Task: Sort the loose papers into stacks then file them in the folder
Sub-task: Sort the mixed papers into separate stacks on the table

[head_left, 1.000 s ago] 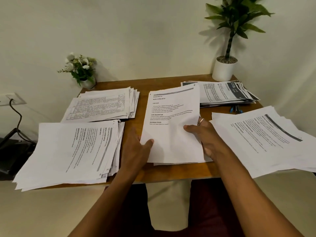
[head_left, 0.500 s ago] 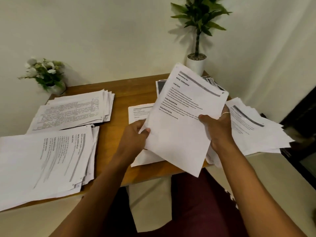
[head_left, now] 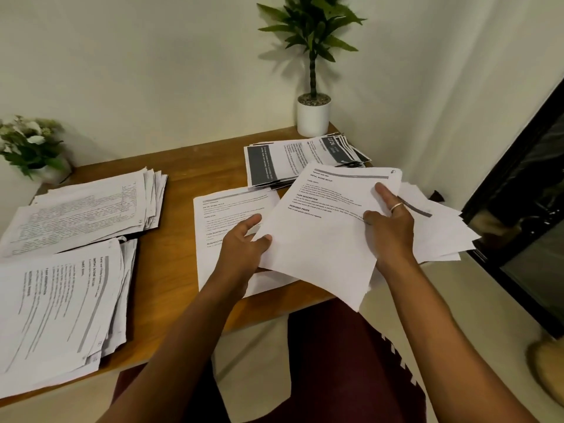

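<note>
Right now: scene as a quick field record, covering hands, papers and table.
left hand: pinches lower left edge of held sheets
right hand: grips their right edge
held sheets: tilted, overhanging table front edge
centre sheet: flat on table, partly under held sheets
right pile: loose, fanned, beyond right hand
left side: far stack, near stack
back stack: dark banners, beside plant pot
folder: not in view
</note>
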A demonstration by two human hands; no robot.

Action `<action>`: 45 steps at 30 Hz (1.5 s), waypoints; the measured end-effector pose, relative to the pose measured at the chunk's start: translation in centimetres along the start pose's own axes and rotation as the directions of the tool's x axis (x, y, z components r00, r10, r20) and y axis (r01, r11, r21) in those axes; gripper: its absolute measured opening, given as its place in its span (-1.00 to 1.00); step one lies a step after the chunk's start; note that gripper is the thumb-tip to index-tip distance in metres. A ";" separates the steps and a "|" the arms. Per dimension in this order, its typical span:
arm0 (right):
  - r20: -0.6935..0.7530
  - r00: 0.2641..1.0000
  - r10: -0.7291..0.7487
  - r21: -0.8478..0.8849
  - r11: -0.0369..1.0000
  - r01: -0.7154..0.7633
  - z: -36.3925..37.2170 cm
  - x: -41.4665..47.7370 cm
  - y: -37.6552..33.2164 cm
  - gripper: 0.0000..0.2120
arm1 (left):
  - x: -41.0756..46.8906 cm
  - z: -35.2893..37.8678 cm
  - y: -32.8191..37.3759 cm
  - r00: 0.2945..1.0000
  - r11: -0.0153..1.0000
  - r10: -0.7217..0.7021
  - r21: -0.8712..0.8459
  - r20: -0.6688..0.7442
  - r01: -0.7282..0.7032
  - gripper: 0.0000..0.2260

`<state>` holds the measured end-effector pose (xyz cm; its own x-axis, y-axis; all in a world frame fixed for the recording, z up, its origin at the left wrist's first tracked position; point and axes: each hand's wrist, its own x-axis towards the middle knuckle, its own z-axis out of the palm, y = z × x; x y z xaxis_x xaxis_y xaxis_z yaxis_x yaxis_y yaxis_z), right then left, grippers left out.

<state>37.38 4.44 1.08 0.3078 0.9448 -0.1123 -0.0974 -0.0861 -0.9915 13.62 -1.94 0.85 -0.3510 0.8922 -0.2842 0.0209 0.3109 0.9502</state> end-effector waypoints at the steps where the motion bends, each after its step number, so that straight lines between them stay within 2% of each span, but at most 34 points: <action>1: 0.000 1.000 0.008 0.007 1.000 -0.008 0.3 0.0 0.2 -0.46 | 0.0 -0.2 -0.2 1.000 1.000 0.001 0.011 -0.006 -0.001 -0.58; 5: 0.044 0.998 0.047 -0.005 0.999 -0.047 1.9 0.0 1.2 -0.57 | -0.5 -1.9 -0.9 0.998 0.999 0.043 0.005 -0.051 -0.043 -0.60; 11: 0.152 0.981 0.120 0.039 0.991 -0.127 5.6 -1.5 2.5 -0.60 | -2.5 -6.4 -2.0 0.987 0.992 0.097 -0.066 -0.131 -0.106 -0.66; 14: 0.194 0.960 0.200 0.161 0.959 -0.232 7.6 -2.2 2.7 -0.50 | -3.5 -9.8 -1.8 0.979 0.992 0.113 -0.034 -0.171 -0.121 -0.67; 19: 0.333 0.928 0.169 0.093 0.973 -0.210 9.7 -3.4 1.5 -0.29 | -4.7 -15.8 -0.9 0.955 0.977 0.174 0.162 -0.241 -0.137 -0.68; 22: 0.489 0.853 0.180 0.062 0.969 -0.240 11.2 -4.7 0.9 -0.33 | -5.5 -20.7 -0.2 0.952 0.968 0.212 0.185 -0.220 -0.172 -0.64; 24: 0.606 0.762 0.229 0.018 0.954 -0.301 12.5 -6.3 0.9 -0.47 | -5.8 -24.8 0.4 0.957 0.955 0.218 0.246 -0.192 -0.169 -0.63; 26: 0.694 0.666 0.273 -0.064 0.945 -0.320 13.9 -8.2 1.3 -0.50 | -5.9 -28.9 0.8 0.970 0.934 0.181 0.338 -0.162 -0.118 -0.65; 29: 0.780 0.556 0.286 -0.191 0.956 -0.224 16.3 -11.8 2.4 -0.47 | -5.6 -33.7 0.6 0.978 0.877 0.105 0.481 -0.181 -0.005 -0.68; 31: 0.823 0.506 0.257 -0.192 0.965 -0.178 17.9 -14.2 3.2 -0.45 | -5.3 -35.4 0.3 0.973 0.852 0.092 0.523 -0.210 0.033 -0.69; 35: 0.809 0.546 0.219 -0.182 0.976 -0.121 20.8 -18.0 4.6 -0.57 | -4.2 -37.2 -0.3 0.962 0.724 0.154 0.688 -0.226 0.046 -0.69; 37: 0.812 0.535 0.233 -0.212 0.972 -0.101 21.8 -19.3 5.1 -0.65 | -3.3 -37.9 -0.3 0.943 0.629 0.209 0.774 -0.259 0.073 -0.69; 41: 0.858 0.407 0.314 -0.269 0.949 -0.167 22.8 -21.8 5.9 -0.77 | -1.6 -39.7 -0.5 0.908 0.457 0.294 0.878 -0.299 0.141 -0.69; 43: 0.880 0.335 0.337 -0.285 0.938 -0.196 22.8 -22.5 6.0 -0.76 | -0.7 -40.3 -0.6 0.893 0.386 0.319 0.904 -0.318 0.184 -0.70; 45: 0.893 0.310 0.327 -0.292 0.944 -0.155 22.4 -22.4 6.0 -0.71 | -0.2 -40.3 -1.1 0.886 0.297 0.357 0.935 -0.297 0.194 -0.71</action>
<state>8.65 -10.17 -0.91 -0.7815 0.5468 -0.3005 0.1365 -0.3202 -0.9375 -24.05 -15.67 5.02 -0.5816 0.8038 0.1251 0.8134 0.5717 0.1080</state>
